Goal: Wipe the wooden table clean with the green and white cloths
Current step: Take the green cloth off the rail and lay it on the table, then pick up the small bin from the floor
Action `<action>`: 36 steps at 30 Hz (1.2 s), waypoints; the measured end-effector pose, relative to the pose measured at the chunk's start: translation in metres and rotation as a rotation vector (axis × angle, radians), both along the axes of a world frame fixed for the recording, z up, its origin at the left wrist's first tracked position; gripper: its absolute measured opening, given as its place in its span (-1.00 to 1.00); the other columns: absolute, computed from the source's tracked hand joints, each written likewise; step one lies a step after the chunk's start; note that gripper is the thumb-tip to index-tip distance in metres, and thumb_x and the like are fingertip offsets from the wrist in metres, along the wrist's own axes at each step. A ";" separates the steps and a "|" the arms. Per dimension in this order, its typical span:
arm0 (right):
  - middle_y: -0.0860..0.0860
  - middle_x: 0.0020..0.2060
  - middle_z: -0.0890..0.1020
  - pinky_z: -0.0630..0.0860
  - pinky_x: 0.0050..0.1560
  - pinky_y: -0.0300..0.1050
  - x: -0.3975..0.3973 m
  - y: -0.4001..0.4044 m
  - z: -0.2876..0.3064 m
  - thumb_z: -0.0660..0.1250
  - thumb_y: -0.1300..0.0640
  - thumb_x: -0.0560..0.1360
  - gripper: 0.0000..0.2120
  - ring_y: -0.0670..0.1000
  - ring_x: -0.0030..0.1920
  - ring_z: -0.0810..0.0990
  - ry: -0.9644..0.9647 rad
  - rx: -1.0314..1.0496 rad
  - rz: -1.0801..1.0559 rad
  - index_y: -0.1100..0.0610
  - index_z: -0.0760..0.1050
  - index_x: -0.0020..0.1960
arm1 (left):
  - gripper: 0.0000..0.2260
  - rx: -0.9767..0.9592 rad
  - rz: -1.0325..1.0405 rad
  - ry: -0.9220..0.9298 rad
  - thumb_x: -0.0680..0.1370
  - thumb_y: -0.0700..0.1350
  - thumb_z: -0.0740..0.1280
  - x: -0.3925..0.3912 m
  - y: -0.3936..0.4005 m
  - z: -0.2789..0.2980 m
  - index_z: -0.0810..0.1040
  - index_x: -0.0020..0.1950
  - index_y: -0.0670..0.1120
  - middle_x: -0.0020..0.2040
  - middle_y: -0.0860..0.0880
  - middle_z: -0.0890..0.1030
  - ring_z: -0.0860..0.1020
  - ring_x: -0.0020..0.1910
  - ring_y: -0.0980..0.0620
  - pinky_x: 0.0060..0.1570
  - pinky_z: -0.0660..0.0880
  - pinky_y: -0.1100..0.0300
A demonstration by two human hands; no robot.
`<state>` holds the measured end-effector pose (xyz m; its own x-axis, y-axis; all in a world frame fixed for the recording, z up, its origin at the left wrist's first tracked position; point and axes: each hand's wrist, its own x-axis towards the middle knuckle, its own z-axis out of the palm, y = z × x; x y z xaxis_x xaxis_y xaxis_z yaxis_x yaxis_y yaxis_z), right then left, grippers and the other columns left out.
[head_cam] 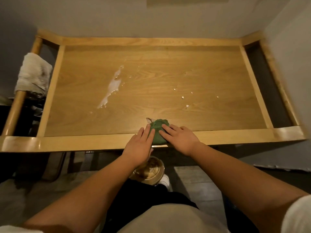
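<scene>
Pressing down with straight fingers, the left hand (139,145) and the right hand (178,140) both lie flat on the green cloth (158,132), neither curling round it. The cloth sits bunched at the lower centre of the frame, half on the near rim of the wooden table (151,84) and half on its top. A small pale scrap pokes out at the cloth's upper left edge; what it is cannot be told.

The white cloth (33,76) hangs over the side rail at the left of the frame, untouched. A milky spill (112,86) streaks the table left of centre, and pale crumbs (182,97) lie scattered right of centre, so the wiping looks barely begun.

The risks from here: a fast sweep through the liquid may smear it wider rather than lift it, and crumbs dragged toward the near rim may catch against it, or drop past the bowl (149,170) that sits below the hands.
</scene>
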<state>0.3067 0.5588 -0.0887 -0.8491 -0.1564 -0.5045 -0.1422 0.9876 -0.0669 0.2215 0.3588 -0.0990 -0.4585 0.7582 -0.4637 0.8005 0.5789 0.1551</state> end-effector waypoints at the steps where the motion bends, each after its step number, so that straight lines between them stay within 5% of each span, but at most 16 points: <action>1: 0.05 0.60 -0.19 0.18 0.46 0.18 0.007 0.000 -0.005 0.10 -0.11 0.65 -0.32 0.14 0.59 -0.06 -0.025 -0.017 -0.017 0.01 -0.21 0.61 | -0.23 -0.013 0.003 0.009 0.64 0.14 0.19 0.007 -0.002 -0.003 -0.22 0.63 -0.13 0.64 -0.18 -0.22 -0.11 0.62 -0.22 0.55 0.06 -0.12; 4: 0.01 0.48 -0.44 -0.11 0.51 0.23 0.018 -0.002 -0.018 -0.04 -0.35 0.59 -0.20 0.11 0.57 -0.30 -0.100 -0.009 -0.057 0.00 -0.42 0.56 | -0.17 -0.064 -0.001 0.040 0.62 0.29 0.06 0.017 -0.003 -0.010 -0.33 0.60 -0.14 0.61 -0.18 -0.34 -0.27 0.60 -0.22 0.55 -0.09 -0.18; 7: 0.00 0.45 -0.47 -0.17 0.51 0.25 0.017 -0.003 -0.022 -0.06 -0.39 0.57 -0.17 0.11 0.57 -0.33 -0.093 0.015 -0.068 -0.01 -0.44 0.54 | -0.13 -0.115 0.014 0.060 0.61 0.32 0.07 0.017 0.003 -0.010 -0.39 0.57 -0.15 0.58 -0.18 -0.40 -0.32 0.58 -0.21 0.53 -0.16 -0.19; 12: 0.01 0.55 -0.39 -0.16 0.52 0.27 0.005 0.002 -0.018 0.00 -0.40 0.56 -0.14 0.11 0.56 -0.33 -0.109 0.049 -0.044 -0.03 -0.42 0.56 | -0.04 -0.237 0.055 0.076 0.60 0.21 0.23 0.018 0.016 0.000 -0.49 0.51 -0.14 0.56 -0.18 -0.46 -0.36 0.57 -0.23 0.52 -0.20 -0.21; 26: 0.04 0.61 -0.13 0.01 0.53 0.13 0.078 -0.042 -0.020 0.14 -0.36 0.53 -0.17 0.06 0.60 -0.12 0.178 -0.198 -0.113 -0.01 -0.11 0.61 | -0.11 -0.121 0.151 0.045 0.56 0.20 0.29 0.053 -0.039 0.018 -0.24 0.63 -0.07 0.62 -0.16 -0.32 -0.26 0.60 -0.22 0.52 -0.09 -0.23; 36: -0.01 0.62 -0.10 -0.04 0.52 0.17 0.126 -0.111 -0.039 0.15 -0.46 0.45 -0.13 0.04 0.59 -0.17 -0.145 -0.167 -0.403 -0.10 -0.04 0.60 | -0.23 -0.155 0.150 -0.115 0.61 0.16 0.25 0.077 -0.113 0.014 -0.13 0.65 0.00 0.63 -0.13 -0.28 -0.25 0.60 -0.21 0.55 -0.09 -0.25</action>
<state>0.4327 0.4476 -0.1280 -0.7815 0.0829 -0.6184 0.2738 0.9362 -0.2205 0.2983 0.2459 -0.0850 -0.4978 0.6011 -0.6252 0.6860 0.7140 0.1403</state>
